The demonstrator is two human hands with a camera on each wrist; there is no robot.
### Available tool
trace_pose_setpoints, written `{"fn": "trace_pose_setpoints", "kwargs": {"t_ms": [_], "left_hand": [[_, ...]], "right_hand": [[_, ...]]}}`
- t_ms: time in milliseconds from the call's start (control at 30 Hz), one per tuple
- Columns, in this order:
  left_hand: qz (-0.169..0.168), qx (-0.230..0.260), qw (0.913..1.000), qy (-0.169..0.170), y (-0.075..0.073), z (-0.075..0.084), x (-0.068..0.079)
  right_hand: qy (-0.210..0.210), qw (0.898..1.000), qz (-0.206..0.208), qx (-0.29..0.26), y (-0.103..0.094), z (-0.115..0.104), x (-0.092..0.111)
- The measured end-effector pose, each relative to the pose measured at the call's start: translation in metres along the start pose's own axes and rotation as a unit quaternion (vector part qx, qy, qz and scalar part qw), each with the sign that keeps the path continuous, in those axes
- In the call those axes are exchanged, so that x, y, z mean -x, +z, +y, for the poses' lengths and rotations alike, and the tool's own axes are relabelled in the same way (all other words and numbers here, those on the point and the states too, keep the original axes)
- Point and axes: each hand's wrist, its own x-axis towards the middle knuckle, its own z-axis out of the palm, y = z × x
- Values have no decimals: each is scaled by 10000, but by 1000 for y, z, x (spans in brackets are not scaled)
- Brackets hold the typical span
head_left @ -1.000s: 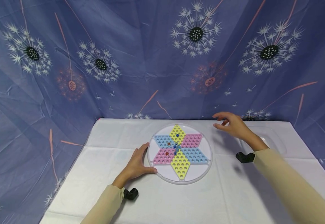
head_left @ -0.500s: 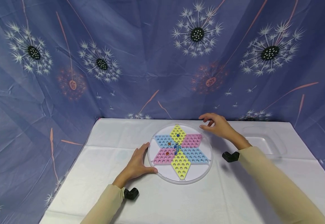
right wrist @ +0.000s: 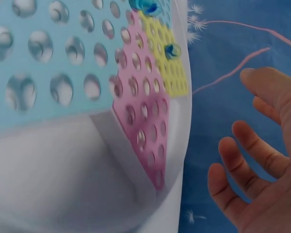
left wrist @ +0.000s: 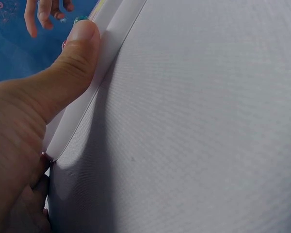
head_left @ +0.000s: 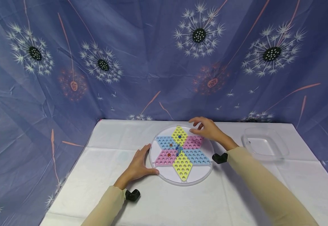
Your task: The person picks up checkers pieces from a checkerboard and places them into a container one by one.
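A round Chinese checkers board (head_left: 198, 174) with a yellow, pink and blue star lies on the table. Several blue marbles (head_left: 178, 148) cluster at its centre, and one blue marble (head_left: 179, 137) sits in the far yellow point. Two reddish marbles (head_left: 168, 155) stand in the left sections. My left hand (head_left: 137, 166) holds the board's left rim; in the left wrist view its thumb (left wrist: 77, 58) lies on the white edge. Above the far right rim, my right hand (head_left: 209, 129) hovers with loosely bent, parted fingers; nothing shows between them in the right wrist view.
To the right of the board stands a clear plastic box (head_left: 282, 150) with a small dark spot inside near its left wall. A white cloth (head_left: 118, 135) covers the table. Behind it hangs a blue dandelion-print curtain (head_left: 152, 62).
My right hand has moved left from beside the clear box to over the board's far right side, so the box now shows fully. My left hand has stayed on the rim.
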Motion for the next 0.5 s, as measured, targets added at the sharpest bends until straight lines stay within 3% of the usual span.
{"fn": "trace_pose_setpoints", "kwargs": {"t_ms": [500], "left_hand": [[8,-13,10000,23,1,0,0]], "right_hand": [[-171,9988,-404,-217,33,-2,-14]]}}
